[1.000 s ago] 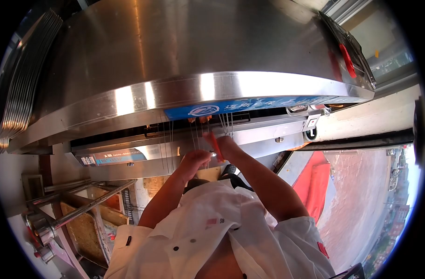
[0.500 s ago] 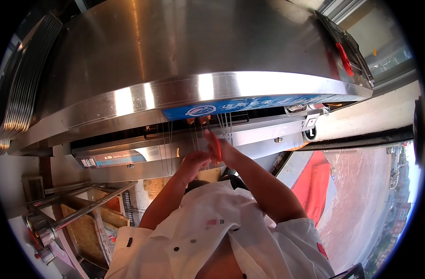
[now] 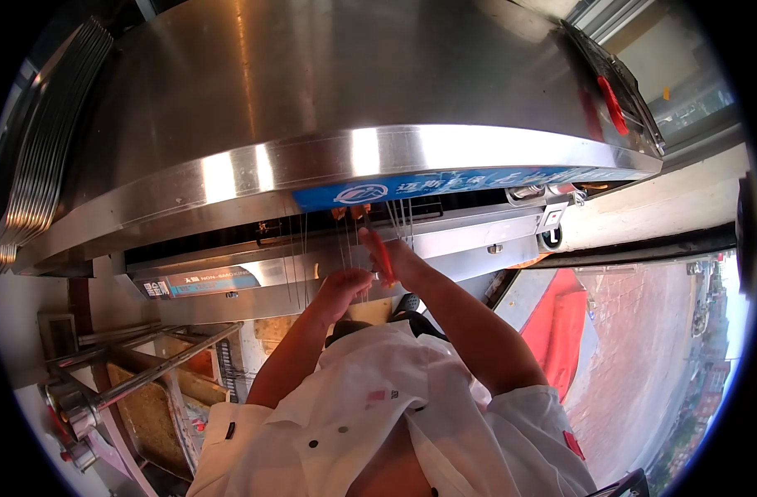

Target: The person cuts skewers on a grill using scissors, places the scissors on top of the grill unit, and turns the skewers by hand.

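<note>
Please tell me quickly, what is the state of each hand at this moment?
Left hand: closed, holding the near ends of thin skewers.
Right hand: closed around a red-handled tool, which looks like scissors.

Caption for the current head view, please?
Left hand by thin skewers, right hand holding a red-handled tool, at a stainless-steel grill.

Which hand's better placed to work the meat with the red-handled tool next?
Right, probably: the right hand grips the red-handled tool, close to the meat, while the left hand seems busy at the skewers.
</note>
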`<state>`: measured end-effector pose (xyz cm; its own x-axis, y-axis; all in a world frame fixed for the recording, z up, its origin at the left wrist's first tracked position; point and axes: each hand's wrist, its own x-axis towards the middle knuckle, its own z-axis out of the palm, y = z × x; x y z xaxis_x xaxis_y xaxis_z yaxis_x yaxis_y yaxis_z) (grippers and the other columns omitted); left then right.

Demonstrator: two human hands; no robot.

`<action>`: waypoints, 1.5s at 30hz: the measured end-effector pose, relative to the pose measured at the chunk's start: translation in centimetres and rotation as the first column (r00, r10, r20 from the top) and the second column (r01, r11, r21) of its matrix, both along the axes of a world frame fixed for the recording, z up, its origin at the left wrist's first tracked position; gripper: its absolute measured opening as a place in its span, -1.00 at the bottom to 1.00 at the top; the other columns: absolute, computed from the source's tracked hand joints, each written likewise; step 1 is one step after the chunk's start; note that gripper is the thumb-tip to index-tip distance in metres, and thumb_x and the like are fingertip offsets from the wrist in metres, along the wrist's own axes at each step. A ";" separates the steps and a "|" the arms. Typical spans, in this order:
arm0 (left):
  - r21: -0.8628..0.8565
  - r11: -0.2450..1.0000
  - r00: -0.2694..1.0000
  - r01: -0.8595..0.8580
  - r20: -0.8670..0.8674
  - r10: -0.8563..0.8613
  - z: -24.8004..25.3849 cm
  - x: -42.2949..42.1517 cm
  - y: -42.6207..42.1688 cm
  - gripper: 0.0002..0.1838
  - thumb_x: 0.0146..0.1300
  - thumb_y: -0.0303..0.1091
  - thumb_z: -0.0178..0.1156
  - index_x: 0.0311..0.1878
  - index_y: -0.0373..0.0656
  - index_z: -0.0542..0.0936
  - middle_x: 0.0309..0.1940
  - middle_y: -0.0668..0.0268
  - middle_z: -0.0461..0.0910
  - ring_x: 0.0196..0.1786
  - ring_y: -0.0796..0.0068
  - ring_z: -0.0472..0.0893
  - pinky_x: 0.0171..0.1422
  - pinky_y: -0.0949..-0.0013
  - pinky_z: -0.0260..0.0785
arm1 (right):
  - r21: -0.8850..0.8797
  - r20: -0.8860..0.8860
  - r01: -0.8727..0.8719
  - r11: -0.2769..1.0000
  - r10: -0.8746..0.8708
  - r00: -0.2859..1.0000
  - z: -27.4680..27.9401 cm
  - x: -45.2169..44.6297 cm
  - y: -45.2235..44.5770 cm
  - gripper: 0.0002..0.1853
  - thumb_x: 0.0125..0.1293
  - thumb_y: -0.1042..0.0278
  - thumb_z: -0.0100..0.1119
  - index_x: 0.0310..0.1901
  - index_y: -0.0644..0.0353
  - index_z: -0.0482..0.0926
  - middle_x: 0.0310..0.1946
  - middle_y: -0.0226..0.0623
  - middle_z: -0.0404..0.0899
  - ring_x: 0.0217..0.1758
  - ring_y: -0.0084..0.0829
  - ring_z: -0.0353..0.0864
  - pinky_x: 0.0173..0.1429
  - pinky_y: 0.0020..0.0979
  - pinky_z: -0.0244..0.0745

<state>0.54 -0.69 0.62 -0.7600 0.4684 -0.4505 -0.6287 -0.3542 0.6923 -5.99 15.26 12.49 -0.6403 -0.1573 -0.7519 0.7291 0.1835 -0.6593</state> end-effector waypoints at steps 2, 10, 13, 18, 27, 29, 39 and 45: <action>-0.012 1.000 1.000 0.003 -0.007 -0.003 0.1 -0.1 0.0 -0.85 0.38 -0.33 0.24 -0.19 -0.22 0.65 -0.40 0.40 0.54 -0.32 0.58 0.47 -0.15 0.47 0.33 | 0.091 -0.015 0.004 0.996 -0.002 1.000 -2.1 -0.1 0.3 -0.22 0.18 -0.53 0.15 -0.40 0.28 0.59 -0.64 -0.32 0.42 -0.71 -0.46 0.43 -0.65 -0.43 0.39; -0.047 0.999 1.000 -0.005 -0.017 0.005 1.1 0.1 0.0 -0.70 0.38 -0.32 0.24 0.07 -0.29 0.53 -0.29 0.34 0.56 -0.26 0.54 0.50 -0.07 0.46 0.38 | 0.186 -0.143 -0.038 0.982 0.065 0.988 -2.6 0.6 1.0 -0.21 0.23 -0.48 0.13 -0.54 0.32 0.54 -0.74 -0.28 0.42 -0.70 -0.42 0.52 -0.61 -0.38 0.43; -0.377 0.922 0.977 -0.086 -0.214 0.004 2.8 1.8 -0.1 -0.45 0.33 -0.27 0.30 0.26 -0.34 0.36 -0.11 0.21 0.56 -0.15 0.42 0.57 0.03 0.39 0.43 | 0.217 -0.157 -0.041 0.975 0.076 0.985 -1.6 1.0 1.2 -0.19 0.24 -0.50 0.11 -0.58 0.32 0.52 -0.77 -0.28 0.41 -0.69 -0.41 0.53 -0.58 -0.37 0.43; -0.648 0.392 0.557 -0.653 -0.762 -0.331 8.3 2.3 -0.3 -0.29 0.20 -0.22 0.40 0.29 -0.36 0.31 0.05 -0.03 0.53 -0.01 0.12 0.61 0.07 0.18 0.48 | 0.319 -0.090 -0.091 0.943 0.126 0.988 -0.1 1.7 1.3 -0.18 0.24 -0.51 0.10 -0.60 0.31 0.51 -0.79 -0.33 0.38 -0.71 -0.41 0.50 -0.57 -0.36 0.39; -0.457 0.880 0.965 -0.127 -0.260 0.004 7.5 -1.0 2.4 -0.69 0.45 -0.37 0.10 0.18 -0.24 0.38 -0.23 0.28 0.59 -0.33 0.53 0.59 -0.32 0.48 0.47 | 0.204 -0.166 -0.032 0.978 0.067 0.984 0.4 1.8 1.6 -0.22 0.24 -0.49 0.13 -0.56 0.28 0.56 -0.78 -0.34 0.38 -0.72 -0.47 0.47 -0.59 -0.40 0.32; -0.303 0.915 0.958 -0.265 -0.188 0.215 6.0 -1.2 2.8 -0.83 0.53 -0.32 -0.02 0.03 -0.14 0.49 -0.42 0.43 0.52 -0.49 0.72 0.43 -0.49 0.60 0.23 | 0.199 -0.138 -0.083 0.976 0.112 0.984 0.4 1.4 1.7 -0.25 0.28 -0.45 0.12 -0.54 0.27 0.56 -0.74 -0.33 0.43 -0.71 -0.48 0.48 -0.61 -0.41 0.30; -0.158 0.931 0.941 -0.330 0.028 0.338 5.5 -1.1 4.7 -0.73 0.56 -0.12 -0.03 -0.06 -0.10 0.53 -0.48 0.51 0.43 -0.54 0.78 0.29 -0.52 0.61 0.05 | -0.331 0.067 0.002 0.944 0.022 0.998 3.1 0.7 2.3 -0.26 0.39 -0.48 -0.16 -0.45 0.18 0.50 -0.66 -0.34 0.39 -0.61 -0.48 0.40 -0.49 -0.46 0.29; -0.213 0.907 0.931 -0.363 -0.037 0.364 4.3 -1.0 5.2 -0.70 0.54 -0.06 0.01 -0.05 -0.10 0.54 -0.47 0.52 0.45 -0.56 0.80 0.29 -0.52 0.60 0.08 | -0.413 0.188 -0.031 0.910 0.118 0.975 5.2 0.8 2.3 -0.28 0.38 -0.52 -0.24 -0.38 0.09 0.49 -0.58 -0.38 0.44 -0.58 -0.47 0.39 -0.43 -0.44 0.33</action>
<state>-0.50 4.51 4.90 -0.8575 0.0526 -0.5118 -0.4870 -0.4037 0.7745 -5.19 17.58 17.67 -0.4541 -0.5171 -0.7255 0.8502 -0.0081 -0.5264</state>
